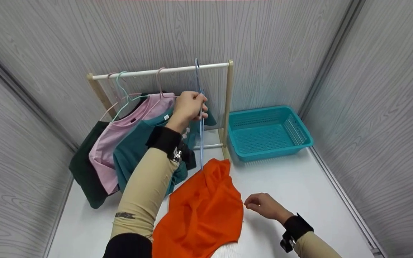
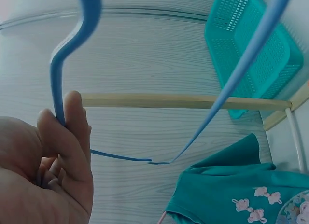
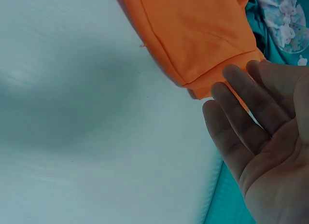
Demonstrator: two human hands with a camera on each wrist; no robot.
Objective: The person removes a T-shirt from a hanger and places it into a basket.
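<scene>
head view: left hand (image 1: 191, 105) pinches the blue hanger (image 2: 56, 84) at twelve o'clock, probably light, stiff, best held by its neck; right hand (image 1: 265, 206), fingers loose, at five, beside the soft-looking orange garment (image 1: 203, 211) at six.

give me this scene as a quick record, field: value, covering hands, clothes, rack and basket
left hand: pinches the blue hanger, held up by the rail
hanger on rail: cannot tell if its hook bears weight
right hand: beside the orange garment, contact unclear
orange garment: on the white table
hung clothes: dark green garment, pink garment, teal garment
basket: teal, right of the rack
</scene>
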